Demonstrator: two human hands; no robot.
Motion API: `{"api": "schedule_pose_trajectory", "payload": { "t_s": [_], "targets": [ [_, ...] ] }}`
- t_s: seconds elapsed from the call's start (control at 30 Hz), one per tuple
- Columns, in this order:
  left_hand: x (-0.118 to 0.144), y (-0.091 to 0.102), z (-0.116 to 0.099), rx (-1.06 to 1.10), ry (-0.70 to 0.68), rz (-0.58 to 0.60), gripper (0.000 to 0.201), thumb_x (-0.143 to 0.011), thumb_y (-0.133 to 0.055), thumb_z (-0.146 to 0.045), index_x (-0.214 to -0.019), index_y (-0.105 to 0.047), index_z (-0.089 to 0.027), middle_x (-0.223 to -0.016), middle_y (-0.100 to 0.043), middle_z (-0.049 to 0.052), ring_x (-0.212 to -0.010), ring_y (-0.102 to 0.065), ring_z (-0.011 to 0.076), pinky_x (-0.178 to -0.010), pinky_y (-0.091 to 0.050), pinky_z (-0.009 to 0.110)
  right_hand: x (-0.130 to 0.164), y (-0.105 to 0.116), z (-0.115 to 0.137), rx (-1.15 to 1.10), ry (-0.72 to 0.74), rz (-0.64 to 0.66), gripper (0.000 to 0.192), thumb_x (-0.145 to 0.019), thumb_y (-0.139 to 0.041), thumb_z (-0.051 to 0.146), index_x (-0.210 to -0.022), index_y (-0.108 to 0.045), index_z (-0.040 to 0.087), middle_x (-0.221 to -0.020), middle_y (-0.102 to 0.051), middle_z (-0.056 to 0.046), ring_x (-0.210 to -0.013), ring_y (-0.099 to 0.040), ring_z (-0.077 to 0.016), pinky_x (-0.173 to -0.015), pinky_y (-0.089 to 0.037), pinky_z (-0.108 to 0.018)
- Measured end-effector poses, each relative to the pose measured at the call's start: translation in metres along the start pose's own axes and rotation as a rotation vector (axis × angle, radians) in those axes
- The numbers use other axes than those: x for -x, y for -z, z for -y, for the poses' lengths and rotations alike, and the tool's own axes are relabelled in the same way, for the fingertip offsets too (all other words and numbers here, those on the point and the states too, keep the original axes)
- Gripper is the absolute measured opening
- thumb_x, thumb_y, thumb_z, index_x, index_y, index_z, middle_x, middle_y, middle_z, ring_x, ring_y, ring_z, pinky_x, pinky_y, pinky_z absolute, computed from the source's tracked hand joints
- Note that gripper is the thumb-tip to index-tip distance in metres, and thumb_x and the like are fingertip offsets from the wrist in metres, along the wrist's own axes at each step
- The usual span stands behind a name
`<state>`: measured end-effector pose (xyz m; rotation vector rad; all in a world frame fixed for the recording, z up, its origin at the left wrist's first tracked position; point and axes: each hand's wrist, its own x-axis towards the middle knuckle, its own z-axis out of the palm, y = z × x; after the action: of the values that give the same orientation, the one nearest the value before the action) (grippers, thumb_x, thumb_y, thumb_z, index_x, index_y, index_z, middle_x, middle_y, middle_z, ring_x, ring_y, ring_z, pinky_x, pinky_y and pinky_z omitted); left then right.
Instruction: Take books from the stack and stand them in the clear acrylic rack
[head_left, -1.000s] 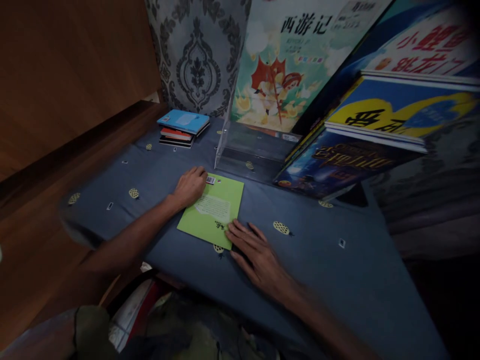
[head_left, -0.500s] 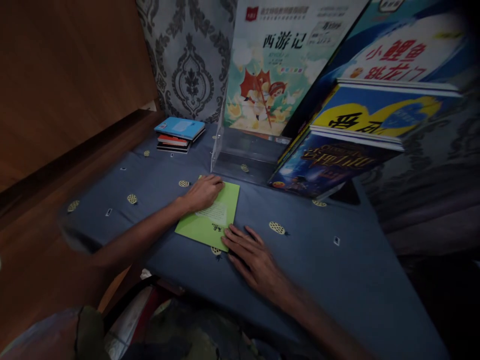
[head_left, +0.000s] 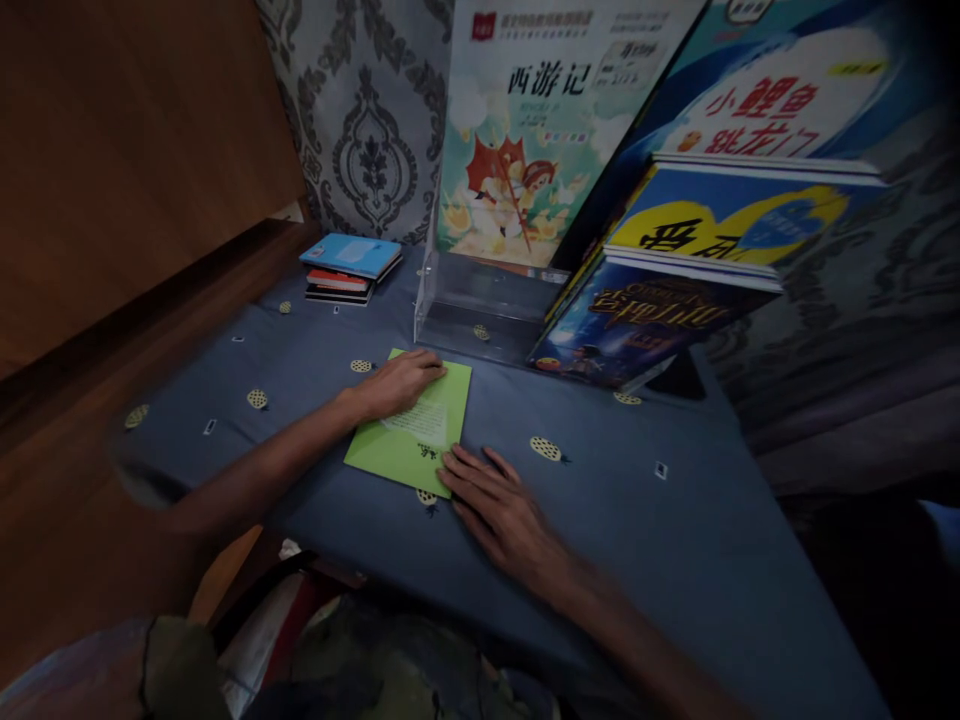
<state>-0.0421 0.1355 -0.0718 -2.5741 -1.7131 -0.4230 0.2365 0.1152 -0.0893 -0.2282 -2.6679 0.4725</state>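
A thin green book (head_left: 409,460) lies flat on the cloth-covered table, a pale text block and small dark lettering on its upturned cover. My left hand (head_left: 401,385) is on its far left part, fingers bent and held together, the tips down against the cover near the far edge. At the near right corner is my right hand (head_left: 502,505), palm down with fingers spread; its fingertips touch the book's edge and the rest lies on the cloth.
Beyond the book stands a clear acrylic holder (head_left: 480,335) with a picture book (head_left: 517,130) upright in it. More books (head_left: 652,315) lean in tiers to the right. A small stack of books (head_left: 352,257) sits at the back left, near the wooden panel (head_left: 135,150).
The view has shifted slightly, so everything sits a little further left in the picture. Both hands keep their places on the green book.
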Motion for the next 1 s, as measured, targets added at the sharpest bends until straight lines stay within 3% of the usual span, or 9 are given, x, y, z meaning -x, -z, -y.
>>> {"api": "schedule_pose_trajectory", "payload": {
  "t_s": [0.23, 0.53, 0.63, 0.8, 0.9, 1.0],
  "targets": [
    [0.048, 0.014, 0.013, 0.057, 0.1, -0.047, 0.037, -0.098, -0.039, -0.013, -0.124, -0.066, -0.014, -0.128, -0.066, 0.013, -0.118, -0.06, 0.0228, -0.101, -0.051, 0.039, -0.001, 0.001, 0.001, -0.016, -0.011, -0.002, 0.047, -0.101, -0.047, 0.018, -0.147, -0.05, 0.026, -0.139, -0.063, -0.011, -0.137, -0.052, -0.0259, -0.112, -0.042, -0.059],
    [0.09, 0.029, -0.018, 0.093, 0.049, -0.032, 0.033, -0.1, -0.04, -0.013, -0.12, -0.066, -0.014, -0.121, -0.067, 0.013, -0.113, -0.061, 0.0221, -0.095, -0.054, 0.037, 0.0, -0.002, 0.001, -0.013, -0.023, 0.017, 0.041, -0.101, -0.047, 0.02, -0.141, -0.056, 0.024, -0.141, -0.062, -0.011, -0.138, -0.051, -0.0269, -0.113, -0.041, -0.059],
    [0.084, 0.03, -0.035, 0.074, 0.012, 0.037, 0.034, -0.098, -0.043, -0.011, -0.124, -0.064, -0.016, -0.125, -0.066, 0.012, -0.116, -0.06, 0.022, -0.097, -0.052, 0.036, 0.0, -0.003, 0.001, -0.005, -0.016, 0.003, 0.04, -0.102, -0.045, 0.022, -0.14, -0.057, 0.022, -0.14, -0.062, -0.012, -0.138, -0.051, -0.0281, -0.112, -0.041, -0.059],
    [0.048, 0.023, -0.057, 0.032, -0.064, 0.134, 0.039, -0.095, -0.044, -0.005, -0.128, -0.06, -0.018, -0.127, -0.064, 0.009, -0.119, -0.057, 0.0203, -0.103, -0.046, 0.033, 0.0, -0.002, 0.002, -0.002, -0.021, 0.02, 0.043, -0.101, -0.047, 0.022, -0.143, -0.054, 0.024, -0.141, -0.062, -0.011, -0.138, -0.051, -0.0277, -0.112, -0.041, -0.059],
    [0.031, 0.019, -0.057, -0.019, -0.061, 0.151, 0.04, -0.094, -0.042, -0.004, -0.126, -0.062, -0.018, -0.126, -0.065, 0.009, -0.117, -0.057, 0.0214, -0.102, -0.045, 0.034, 0.0, 0.0, 0.003, -0.009, -0.032, 0.028, 0.046, -0.099, -0.049, 0.021, -0.145, -0.052, 0.026, -0.142, -0.061, -0.01, -0.138, -0.051, -0.0268, -0.113, -0.04, -0.058],
    [0.03, 0.021, -0.048, -0.057, -0.027, 0.149, 0.041, -0.094, -0.042, -0.004, -0.126, -0.063, -0.02, -0.127, -0.065, 0.009, -0.117, -0.058, 0.0223, -0.103, -0.044, 0.037, 0.0, 0.001, 0.003, -0.008, -0.035, 0.025, 0.047, -0.099, -0.049, 0.021, -0.145, -0.051, 0.028, -0.143, -0.061, -0.01, -0.138, -0.051, -0.026, -0.114, -0.04, -0.059]
  ]
}}
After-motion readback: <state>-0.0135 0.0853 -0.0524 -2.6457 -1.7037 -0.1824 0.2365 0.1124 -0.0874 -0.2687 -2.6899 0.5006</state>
